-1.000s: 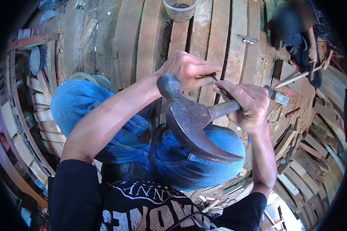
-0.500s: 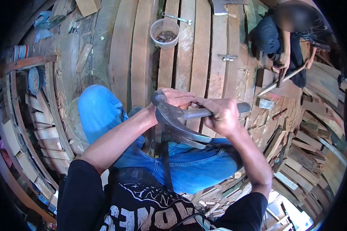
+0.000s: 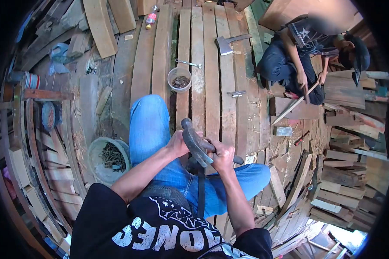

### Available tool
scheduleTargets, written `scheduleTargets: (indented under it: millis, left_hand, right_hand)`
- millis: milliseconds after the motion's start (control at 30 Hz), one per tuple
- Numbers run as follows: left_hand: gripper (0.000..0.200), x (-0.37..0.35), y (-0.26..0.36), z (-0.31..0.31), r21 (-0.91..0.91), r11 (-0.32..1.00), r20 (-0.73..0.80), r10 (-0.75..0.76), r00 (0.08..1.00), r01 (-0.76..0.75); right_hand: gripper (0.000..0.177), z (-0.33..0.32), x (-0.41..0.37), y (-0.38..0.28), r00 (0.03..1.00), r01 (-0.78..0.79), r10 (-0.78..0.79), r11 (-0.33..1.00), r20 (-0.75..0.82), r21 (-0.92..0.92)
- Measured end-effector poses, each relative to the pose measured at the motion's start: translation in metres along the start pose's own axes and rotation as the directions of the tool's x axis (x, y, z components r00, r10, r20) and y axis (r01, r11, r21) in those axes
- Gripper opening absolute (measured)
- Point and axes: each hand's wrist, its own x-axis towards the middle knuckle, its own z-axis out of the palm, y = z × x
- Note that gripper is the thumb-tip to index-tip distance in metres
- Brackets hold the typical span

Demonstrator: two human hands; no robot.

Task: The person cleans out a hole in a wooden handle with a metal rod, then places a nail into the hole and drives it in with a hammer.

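Note:
A claw hammer point(image 3: 194, 143) is held over my lap, with its dark metal head toward the left and the handle running right. My right hand point(image 3: 223, 155) is wrapped round the handle, leaving the handle's end sticking out beyond the fist. Close behind the hammer head is my left hand point(image 3: 176, 144), its fingers curled in toward the right hand. The head covers part of those fingers, so anything pinched in them is hidden. In front of my knees stands a small plastic tub point(image 3: 179, 80) of small metal pieces, perhaps nails.
A bucket point(image 3: 126, 149) holding many nails stands left of my knee. On the planks lie a wrench point(image 3: 188, 64), an axe point(image 3: 229, 43) and a bottle point(image 3: 151, 18). A co-worker point(image 3: 289, 56) sits at right with a wooden strip point(image 3: 289, 110). Wood offcuts point(image 3: 337, 177) pile up at right.
The view has shifted, bringing the nail bucket and bottle into sight. The hammer has turned, its claw now pointing more steeply down toward my lap. My right hand still grips its handle.

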Motion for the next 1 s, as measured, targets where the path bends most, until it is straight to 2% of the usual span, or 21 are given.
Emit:
scheduleTargets:
  millis: [33,133,167,200,267,333,400,467,533,567,600,667,700,733,800,833,867,933,1000]
  left_hand:
    - [0.034,0.003,-0.008,0.006,-0.016,0.992,-0.082,0.127,0.989,-0.128]
    - [0.036,0.006,-0.033,0.025,-0.009,0.982,-0.069,0.189,0.98,-0.19]
    - [0.044,0.005,-0.048,0.031,0.006,0.979,-0.005,0.204,0.979,-0.204]
    - [0.044,0.005,-0.049,0.031,-0.001,0.98,0.013,0.198,0.98,-0.198]
    - [0.045,0.012,-0.035,0.029,-0.021,0.964,-0.053,0.264,0.963,-0.266]
    - [0.041,0.021,-0.022,0.023,-0.074,0.968,-0.025,0.239,0.971,-0.24]
    - [0.034,0.029,-0.026,0.026,-0.09,0.932,-0.033,0.351,0.936,-0.352]
    - [0.03,0.032,-0.019,0.023,-0.114,0.949,-0.047,0.291,0.956,-0.295]
    - [0.029,0.033,-0.01,0.014,-0.312,0.945,0.0,0.1,0.995,-0.095]
    - [0.028,0.033,-0.001,0.008,-0.529,0.847,0.049,-0.03,0.998,0.052]
    - [0.028,0.036,-0.002,0.006,-0.533,0.843,0.068,-0.035,0.997,0.066]
    - [0.027,0.041,-0.006,0.006,-0.262,0.945,-0.071,0.182,0.981,-0.195]
    - [0.024,0.04,-0.003,0.008,-0.332,0.929,-0.136,0.123,0.983,-0.162]
    - [0.024,0.04,-0.004,0.007,-0.336,0.929,-0.139,0.116,0.984,-0.157]
    - [0.02,0.039,-0.002,0.0,-0.221,0.966,-0.125,0.111,0.986,-0.136]
    - [0.018,0.04,0.008,-0.001,-0.196,0.969,-0.2,0.113,0.973,-0.153]
    - [0.017,0.038,0.012,-0.002,-0.182,0.971,-0.232,0.107,0.967,-0.151]
    - [0.013,0.036,0.01,0.0,-0.222,0.959,-0.287,0.107,0.952,-0.175]
    - [0.012,0.036,0.011,0.003,-0.208,0.965,-0.338,0.08,0.938,-0.157]
  right_hand:
    - [0.044,-0.002,0.0,-0.004,1.0,-0.001,0.001,0.999,-0.001,-0.038]
    - [0.039,-0.011,0.007,-0.009,0.998,0.051,-0.056,0.989,-0.031,-0.142]
    - [0.039,-0.014,0.008,-0.009,0.998,0.054,-0.055,0.985,-0.002,-0.163]
    - [0.039,-0.016,0.007,-0.01,0.999,0.035,-0.035,0.987,-0.001,-0.158]
    - [0.042,-0.017,0.007,-0.009,0.999,0.036,-0.032,0.973,0.021,-0.228]
    - [0.045,-0.018,0.007,-0.004,1.0,0.022,-0.017,0.975,0.024,-0.22]
    - [0.041,-0.019,0.012,0.0,0.997,0.066,-0.074,0.98,-0.037,-0.186]
    - [0.041,-0.017,0.016,-0.001,0.999,0.029,-0.037,0.984,-0.037,-0.177]
    - [0.04,-0.014,0.018,-0.001,0.996,0.023,-0.038,0.985,-0.08,-0.173]
    - [0.044,-0.014,0.017,-0.004,0.998,-0.05,0.042,0.978,-0.041,-0.203]
    - [0.044,-0.012,0.017,-0.003,0.997,-0.069,0.062,0.977,-0.04,-0.202]
    - [0.046,-0.008,0.015,-0.001,0.994,-0.084,0.076,0.99,-0.076,-0.114]
    - [0.044,-0.009,0.014,-0.001,0.986,-0.161,0.157,0.984,-0.056,-0.073]
    - [0.044,-0.012,0.015,-0.002,0.986,-0.162,0.159,0.984,-0.048,-0.076]
    - [0.044,-0.02,0.018,0.001,0.974,-0.215,0.215,0.977,-0.074,0.017]
    - [0.038,-0.023,0.02,0.006,0.97,-0.203,0.212,0.976,-0.119,0.08]
    - [0.038,-0.027,0.022,0.018,0.975,-0.192,0.2,0.978,-0.101,0.083]
    - [0.023,-0.034,0.025,0.055,0.981,-0.179,0.168,0.977,-0.093,-0.114]
    - [0.015,-0.033,0.041,0.087,0.974,-0.166,0.155,0.985,-0.162,-0.056]
